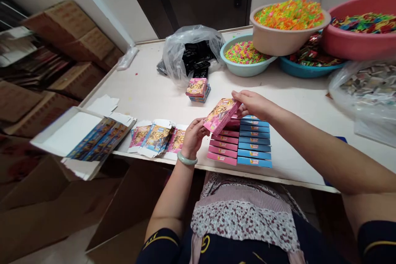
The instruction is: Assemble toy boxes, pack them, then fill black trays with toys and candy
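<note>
The left hand point(195, 134) grips the near-left end of the pink box point(220, 114), held above the pink row of boxes point(222, 152); the right hand point(251, 103) pinches its far-right end. The box is probably light, fairly stiff, smooth and crushable; hold opposite ends lightly.

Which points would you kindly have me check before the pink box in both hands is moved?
1. Left hand on the pink box: ok, it grips the end nearer the person.
2. Right hand: ok, it grips the opposite end.
3. Box fully closed: cannot tell, the hands partly cover its ends.
4. Pink row and blue row side by side: ok.
5. Small stack squared up: not ok, its boxes sit askew.
</note>
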